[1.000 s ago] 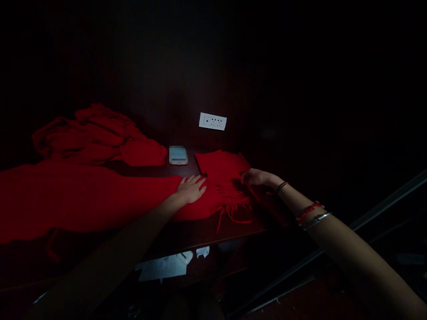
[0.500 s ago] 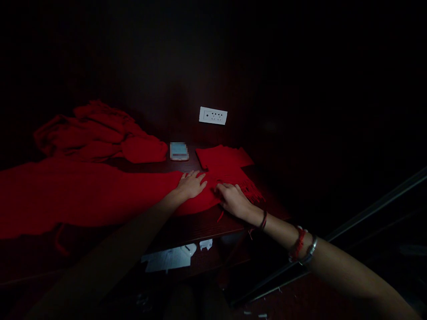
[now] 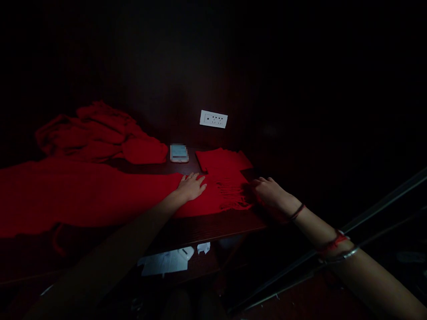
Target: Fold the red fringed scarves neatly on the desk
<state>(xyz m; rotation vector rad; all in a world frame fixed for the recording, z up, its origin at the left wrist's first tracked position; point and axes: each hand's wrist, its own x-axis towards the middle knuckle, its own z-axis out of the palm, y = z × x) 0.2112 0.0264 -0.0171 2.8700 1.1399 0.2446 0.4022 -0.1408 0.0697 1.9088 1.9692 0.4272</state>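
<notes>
A long red scarf (image 3: 83,195) lies spread across a dark wooden table (image 3: 207,226), its fringed end (image 3: 230,195) toward the right. My left hand (image 3: 191,186) rests flat on the scarf with fingers stretched out, pinning it near the fringe. My right hand (image 3: 270,192) lies on the table just right of the fringe, fingers extended and touching the tassels at the edge. It holds nothing that I can see. A folded red scarf (image 3: 222,161) sits just behind the fringe.
A heap of crumpled red scarves (image 3: 100,133) lies at the back left. A phone (image 3: 179,153) lies by the wall, under a white wall socket (image 3: 213,119). Papers (image 3: 167,262) lie on the floor below the table edge. The room is very dark.
My right hand swept from the fringe's right side in toward my left hand, then back out to the right. The fringe now lies straighter. My left hand stayed put.
</notes>
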